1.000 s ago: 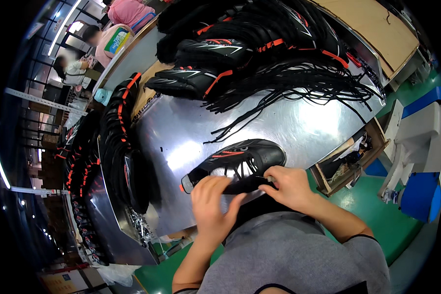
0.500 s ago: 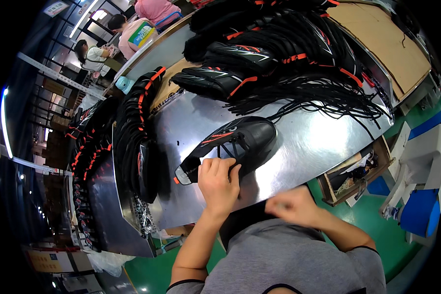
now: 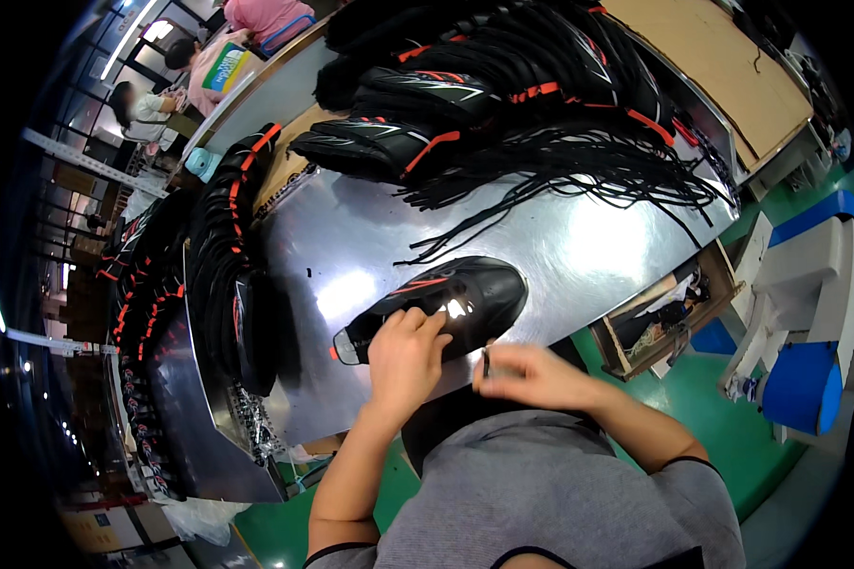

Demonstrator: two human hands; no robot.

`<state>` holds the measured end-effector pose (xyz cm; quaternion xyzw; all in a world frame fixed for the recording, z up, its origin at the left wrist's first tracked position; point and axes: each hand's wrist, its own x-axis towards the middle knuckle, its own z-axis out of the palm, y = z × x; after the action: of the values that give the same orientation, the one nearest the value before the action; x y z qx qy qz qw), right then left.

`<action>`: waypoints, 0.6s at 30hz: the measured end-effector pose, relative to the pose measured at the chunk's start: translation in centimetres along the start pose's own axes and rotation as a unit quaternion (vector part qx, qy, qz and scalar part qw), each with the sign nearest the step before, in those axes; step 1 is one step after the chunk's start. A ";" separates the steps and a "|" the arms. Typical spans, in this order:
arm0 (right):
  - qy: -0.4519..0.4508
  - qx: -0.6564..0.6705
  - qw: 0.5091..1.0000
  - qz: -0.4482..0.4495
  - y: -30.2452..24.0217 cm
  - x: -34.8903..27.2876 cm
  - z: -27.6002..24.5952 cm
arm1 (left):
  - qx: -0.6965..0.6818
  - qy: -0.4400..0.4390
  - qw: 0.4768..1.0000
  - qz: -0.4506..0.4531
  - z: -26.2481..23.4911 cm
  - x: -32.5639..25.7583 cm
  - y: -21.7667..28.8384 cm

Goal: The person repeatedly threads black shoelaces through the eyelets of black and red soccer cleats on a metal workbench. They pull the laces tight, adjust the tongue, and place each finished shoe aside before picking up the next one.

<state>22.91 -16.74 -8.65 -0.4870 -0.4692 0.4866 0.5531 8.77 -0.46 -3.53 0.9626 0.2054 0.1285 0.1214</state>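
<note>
My right hand (image 3: 531,376) has closed in, pinching a small dark strip (image 3: 487,361); my left hand (image 3: 404,357), nearer, grips the black shoe upper (image 3: 482,294) on the bench (image 3: 593,256), at the right's ten o'clock, toe toward two.

Shoe workshop, stacked uppers (image 3: 436,93), laces (image 3: 560,169), metal workbench (image 3: 361,232)

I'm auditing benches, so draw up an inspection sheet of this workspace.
Surface: shiny metal table, with glare.
Job's things: black shoe upper, orange-trimmed; black laces heaped beyond.
Clutter: shoe-upper stacks; odds and ends in the wooden drawer.
Hands: left hand on the upper; right hand beside it, a thin dark thing at its fingers, unclear.
Cables: nothing seen.
Surroundings: people at upper left, green floor, blue-and-pale equipment at right.
</note>
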 end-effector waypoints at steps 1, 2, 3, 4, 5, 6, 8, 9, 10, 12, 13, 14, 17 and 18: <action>0.046 -0.020 0.999 0.013 -1.1 1.1 -0.7 | 0.007 -0.027 0.999 -0.015 0.1 -0.1 -0.2; 0.094 -0.039 0.995 0.027 -2.1 2.3 -1.3 | 0.000 -0.052 0.998 -0.026 -0.3 -0.1 -0.1; 0.131 -0.092 0.987 -0.020 -2.0 3.1 -1.6 | -0.010 -0.057 0.998 -0.024 -0.2 0.0 -0.2; 0.172 -0.147 0.972 -0.063 -2.1 4.1 -1.9 | -0.017 -0.060 0.998 -0.024 -0.2 0.2 -0.3; 0.178 -0.160 0.968 -0.080 -1.6 4.6 -1.9 | -0.025 -0.062 0.997 -0.025 -0.3 0.3 -0.4; 0.185 -0.172 0.963 -0.097 -1.3 5.1 -1.8 | -0.031 -0.064 0.997 -0.027 -0.5 0.4 -0.5; 0.202 -0.188 0.954 -0.119 -0.5 5.7 -1.5 | -0.050 -0.071 0.996 -0.033 -0.4 0.5 -0.7; 0.210 -0.190 0.951 -0.122 -0.2 5.9 -1.3 | -0.054 -0.071 0.995 -0.035 -0.6 0.6 -0.6; 0.218 -0.192 0.949 -0.124 0.0 6.0 -1.2 | -0.058 -0.070 0.995 -0.038 -0.8 0.7 -0.4; 0.236 -0.191 0.945 -0.126 0.1 6.1 -1.0 | -0.056 -0.060 0.996 -0.044 -0.6 0.8 -0.2; 0.246 -0.188 0.943 -0.126 0.0 6.2 -1.0 | -0.050 -0.051 0.996 -0.047 -0.4 0.8 -0.1; 0.256 -0.185 0.940 -0.126 0.0 6.3 -0.9 | -0.043 -0.042 0.997 -0.049 -0.1 0.8 -0.1; 0.258 -0.162 0.948 -0.091 0.6 6.5 -0.5 | -0.011 -0.002 0.998 -0.057 1.2 0.5 -0.4; 0.265 -0.165 0.944 -0.110 0.7 6.5 -0.5 | -0.007 0.004 0.999 -0.053 1.2 0.5 -0.3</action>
<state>23.87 -10.23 -9.13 -0.6284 -0.4301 0.1923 0.6190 9.49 -0.17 -4.62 0.9489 0.2561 0.1271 0.1336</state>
